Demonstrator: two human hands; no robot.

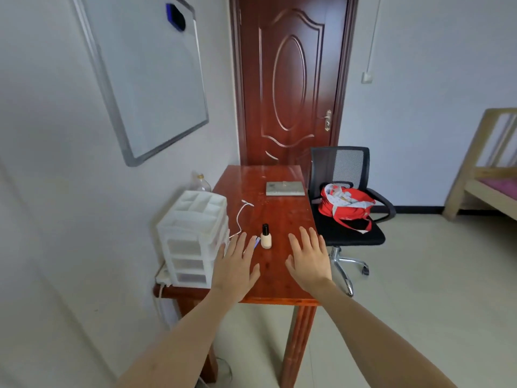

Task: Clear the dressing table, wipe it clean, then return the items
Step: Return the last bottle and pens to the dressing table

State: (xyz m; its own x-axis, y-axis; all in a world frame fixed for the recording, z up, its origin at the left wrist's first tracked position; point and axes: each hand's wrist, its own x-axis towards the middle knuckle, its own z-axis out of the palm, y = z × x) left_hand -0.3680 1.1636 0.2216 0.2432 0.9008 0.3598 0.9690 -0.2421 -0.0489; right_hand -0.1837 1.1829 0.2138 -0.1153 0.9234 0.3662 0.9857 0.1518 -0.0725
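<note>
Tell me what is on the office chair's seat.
A red bag with pale spotted cloth showing at its open top sits on the office chair. Its deeper contents are hidden.

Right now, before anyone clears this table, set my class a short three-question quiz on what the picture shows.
1. True or false: the bottle stands upright on the table.
2. What lies on the chair? A. red bag B. book C. cable
3. Fill in: the white organizer sits at the table's ____ edge, as the person sees it.

Key:
1. True; it stands between the left hand and right hand, both open and empty.
2. A, the red bag.
3. Left.
</note>
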